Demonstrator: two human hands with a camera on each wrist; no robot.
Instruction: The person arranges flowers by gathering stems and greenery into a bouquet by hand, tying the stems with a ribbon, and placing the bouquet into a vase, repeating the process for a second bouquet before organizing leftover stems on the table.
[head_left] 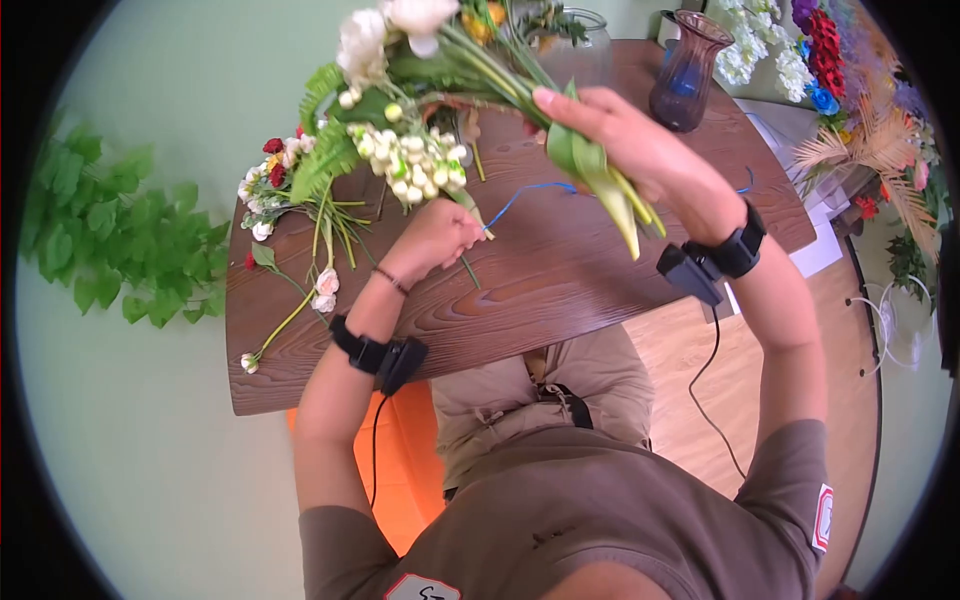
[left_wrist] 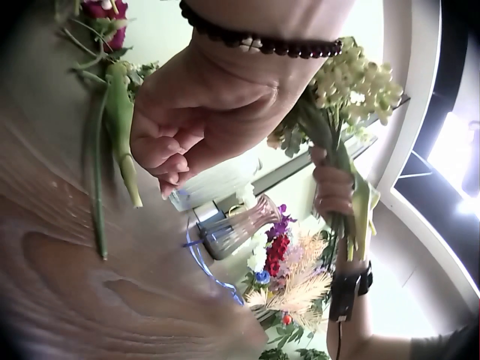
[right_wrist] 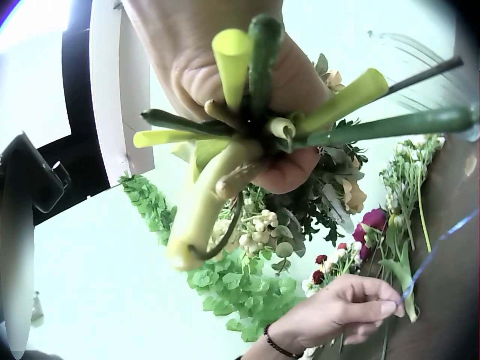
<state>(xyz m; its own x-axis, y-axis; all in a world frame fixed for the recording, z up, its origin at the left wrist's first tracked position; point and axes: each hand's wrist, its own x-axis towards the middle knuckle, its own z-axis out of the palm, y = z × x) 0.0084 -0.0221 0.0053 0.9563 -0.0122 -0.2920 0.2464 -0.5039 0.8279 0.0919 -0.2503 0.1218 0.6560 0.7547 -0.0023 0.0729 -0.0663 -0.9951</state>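
Observation:
My right hand (head_left: 600,135) grips a bouquet (head_left: 420,90) of white, cream and yellow artificial flowers by its bundled stems (right_wrist: 247,142), held up above the brown wooden table (head_left: 560,270). Cut stem ends stick out below the fist. My left hand (head_left: 440,235) rests low on the table and pinches the end of a thin blue wire (head_left: 525,192), also seen in the right wrist view as a blue wire (right_wrist: 442,244) leading from the left hand (right_wrist: 349,307). In the left wrist view the left hand (left_wrist: 195,120) is curled, and the right hand (left_wrist: 334,187) holds the bouquet beyond.
Loose red, white and pink flowers (head_left: 290,200) lie on the table's left part. A purple glass vase (head_left: 688,70) and a clear glass vase (head_left: 575,45) stand at the far edge. More flowers (head_left: 850,90) are heaped at the right. Green foliage (head_left: 110,235) lies on the floor at left.

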